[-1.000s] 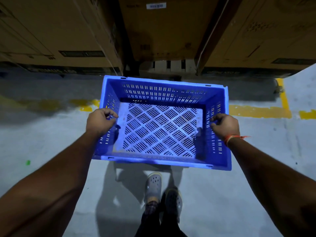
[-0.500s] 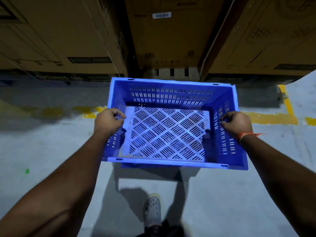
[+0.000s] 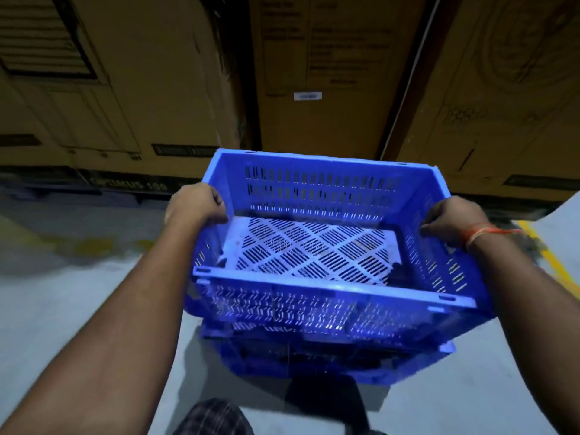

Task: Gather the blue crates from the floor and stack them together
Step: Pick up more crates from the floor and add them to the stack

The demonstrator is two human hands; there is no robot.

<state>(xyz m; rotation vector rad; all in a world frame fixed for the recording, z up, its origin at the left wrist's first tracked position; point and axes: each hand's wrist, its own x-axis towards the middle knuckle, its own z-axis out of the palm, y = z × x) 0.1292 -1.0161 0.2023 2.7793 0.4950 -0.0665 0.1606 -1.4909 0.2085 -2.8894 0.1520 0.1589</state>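
Blue crate w/ bare slotted base, left hand & right hand grip curled on side rims.

Between our two grips, we see a blue crate with a pale diamond-slotted base; by the right grip an orange wrist thread, beyond it a yellow floor line, brown cartons ahead.

Single view, head-worn, wide-angle. Looks forward and steeply down from above own arms. Close on blue crate, filling frame centre, with left hand and right hand on its side rims. Cardboard boxes across top, grey floor below.
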